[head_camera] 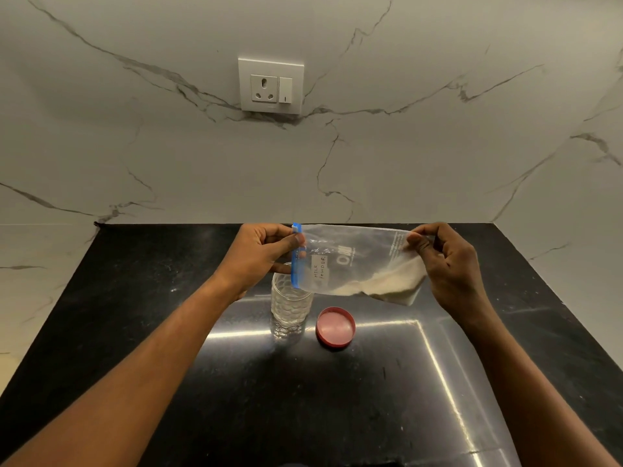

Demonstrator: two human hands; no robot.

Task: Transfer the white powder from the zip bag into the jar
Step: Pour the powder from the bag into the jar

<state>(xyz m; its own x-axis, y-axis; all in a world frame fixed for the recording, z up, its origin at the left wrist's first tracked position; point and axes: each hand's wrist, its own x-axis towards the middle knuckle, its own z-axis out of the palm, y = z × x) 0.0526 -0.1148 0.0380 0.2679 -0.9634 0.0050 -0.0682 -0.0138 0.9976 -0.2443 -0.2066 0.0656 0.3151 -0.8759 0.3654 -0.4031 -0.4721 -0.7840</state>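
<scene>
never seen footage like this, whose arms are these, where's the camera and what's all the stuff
There is no machine here: these are a person's two bare arms. The single picture comes from a camera worn on their head, looking forward and down, so the arms reach in from the bottom.

The left hand pinches the blue zip end of a clear bag. The right hand pinches the opposite end. The bag is held sideways in the air, and its white powder sits in the lower corner near the right hand.

Below the zip end, a clear jar stands open on the black counter. Its red lid lies beside it. Behind is a marble wall with a socket.
</scene>
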